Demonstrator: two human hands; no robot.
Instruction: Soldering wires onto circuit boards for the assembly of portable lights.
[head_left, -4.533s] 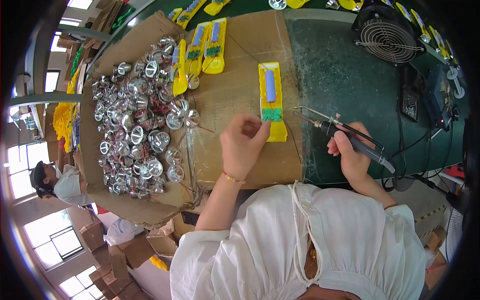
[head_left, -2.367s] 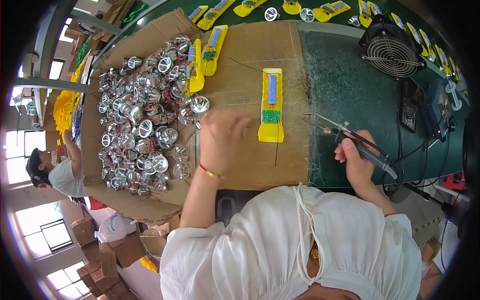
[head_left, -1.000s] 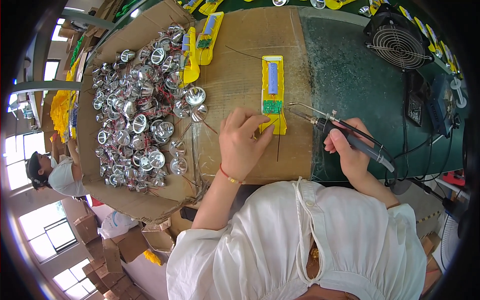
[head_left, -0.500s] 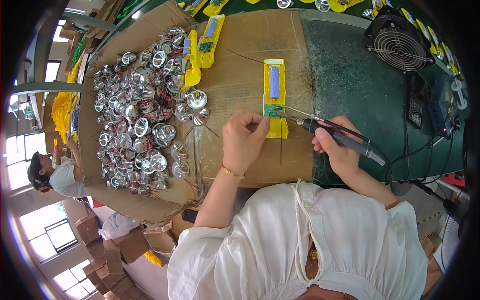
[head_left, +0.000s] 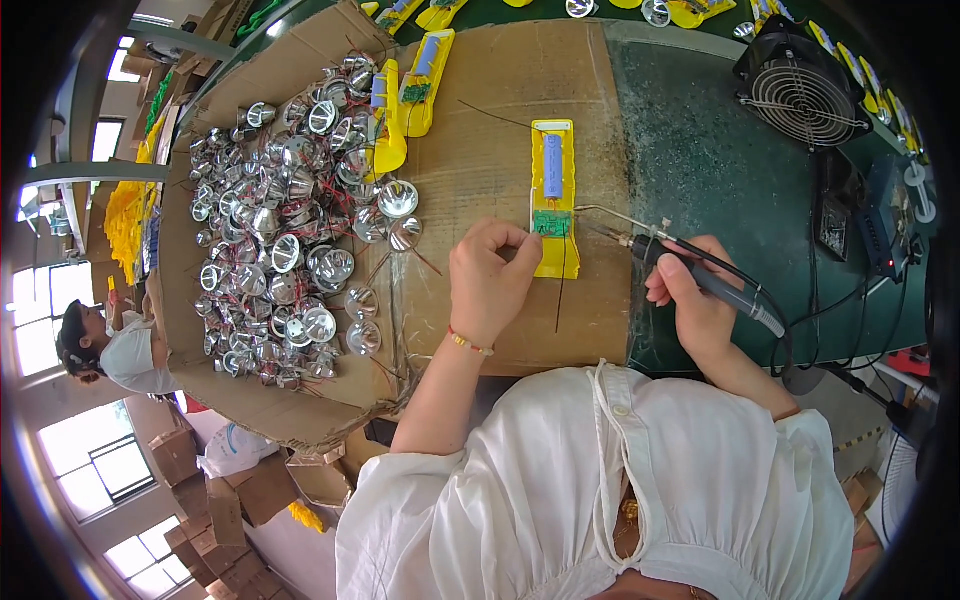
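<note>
A yellow plastic housing (head_left: 557, 262) lies upright on the cardboard in front of me. In it sit a lilac cylindrical battery cell (head_left: 553, 168) and a green circuit board (head_left: 551, 224). A thin black wire (head_left: 560, 300) runs from the board toward me. My left hand (head_left: 492, 278) is closed in a pinch at the board's left edge; whatever the fingertips hold is hidden. My right hand (head_left: 700, 298) grips a soldering iron (head_left: 690, 276) with a thin curved metal feed tube (head_left: 618, 214) attached. The iron's tip is apart from the board, to its right.
A cardboard box (head_left: 262, 415) full of silver reflector cups (head_left: 285, 252) stands on the left. Two other yellow housings (head_left: 390, 150) lean at its far corner. At the right are a black fan (head_left: 800, 100) and a blue powered unit (head_left: 880, 230). Another person (head_left: 130, 350) is at far left.
My right hand has drawn the soldering iron rightward, off the circuit board. My left hand keeps its pinch beside the board.
</note>
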